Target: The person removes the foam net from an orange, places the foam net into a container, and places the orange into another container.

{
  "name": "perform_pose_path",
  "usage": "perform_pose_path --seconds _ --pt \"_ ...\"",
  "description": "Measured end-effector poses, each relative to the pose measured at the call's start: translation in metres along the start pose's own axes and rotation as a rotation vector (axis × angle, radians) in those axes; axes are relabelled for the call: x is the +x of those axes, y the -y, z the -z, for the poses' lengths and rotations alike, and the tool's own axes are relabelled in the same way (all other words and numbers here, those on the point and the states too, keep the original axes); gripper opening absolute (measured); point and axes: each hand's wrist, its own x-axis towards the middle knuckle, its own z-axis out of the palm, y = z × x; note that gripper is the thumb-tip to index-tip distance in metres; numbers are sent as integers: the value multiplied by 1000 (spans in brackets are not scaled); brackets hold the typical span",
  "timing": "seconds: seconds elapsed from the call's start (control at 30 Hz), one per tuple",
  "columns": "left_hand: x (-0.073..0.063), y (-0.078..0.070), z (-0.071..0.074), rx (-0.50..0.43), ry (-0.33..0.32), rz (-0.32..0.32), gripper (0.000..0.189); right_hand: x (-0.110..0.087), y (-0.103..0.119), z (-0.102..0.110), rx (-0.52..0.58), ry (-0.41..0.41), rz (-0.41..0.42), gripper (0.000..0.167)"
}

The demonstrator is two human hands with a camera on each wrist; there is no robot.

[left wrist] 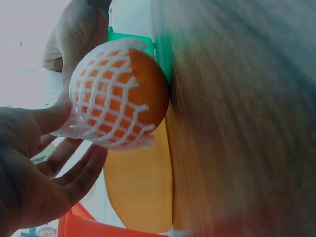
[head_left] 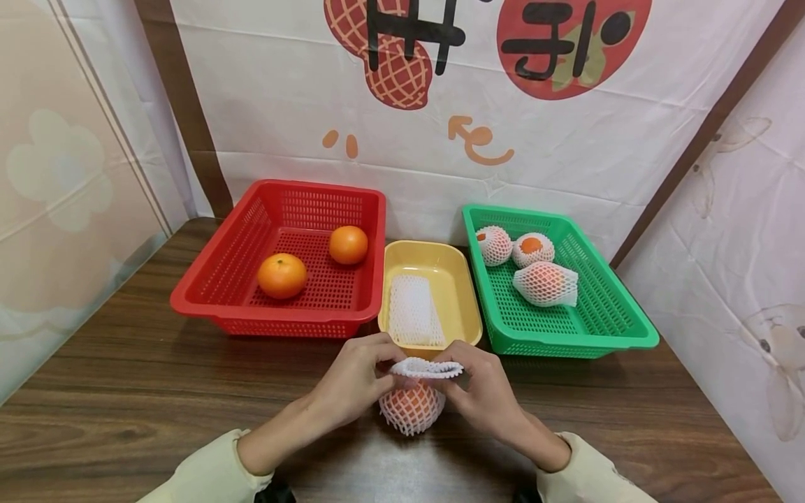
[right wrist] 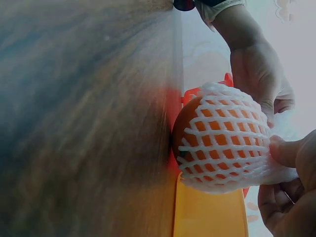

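Note:
An orange (left wrist: pixel 150 89) rests on the table, most of it inside a white foam net sleeve (right wrist: pixel 229 143). Its lower part shows bare in both wrist views. My left hand (head_left: pixel 360 377) pinches the gathered upper end of the sleeve on the left side. On the opposite side my right hand (head_left: pixel 483 388) pinches the same end between thumb and fingers. In the head view the sleeve's open end (head_left: pixel 428 367) lies flattened between the hands, above the fruit.
Behind my hands stands a yellow tray (head_left: pixel 462 300) with flat foam net sleeves (head_left: pixel 410 307) in it. The red basket (head_left: pixel 283 312) at left holds two bare oranges (head_left: pixel 282 275). At right, a green basket (head_left: pixel 604 307) holds three netted oranges (head_left: pixel 546 283).

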Motion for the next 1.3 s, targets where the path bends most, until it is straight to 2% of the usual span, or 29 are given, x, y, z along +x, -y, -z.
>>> perform_pose_path --seconds 0.17,0.3,0.4,0.47,0.57,0.73,0.83,1.03,1.13,1.3 --pt "0 -1 0 -15 -52 -19 21 1 -1 1 54 42 -52 21" --pt "-1 -1 0 -5 -116 -42 21 1 0 0 68 121 -122 37" --pt "-2 -1 0 -4 -154 -60 24 6 15 2 60 139 -132 43" --pt "-2 0 0 -12 -157 -71 27 10 26 5 66 126 -127 40" --pt "-3 2 -2 -11 -137 -102 30 14 37 8 80 93 -118 35" --pt "-2 3 -2 -1 -101 -133 26 9 23 5 66 55 -138 29" --pt "-1 2 -1 17 -57 -106 24 4 11 2 38 33 -128 24" --pt "-1 -3 1 106 83 24 38 -1 1 -1 17 25 -101 18" --pt "-1 -3 1 113 113 36 38 -1 0 -1 -3 30 -54 18" --pt "-1 -4 0 100 122 17 36 -2 0 -1 -46 24 15 18"
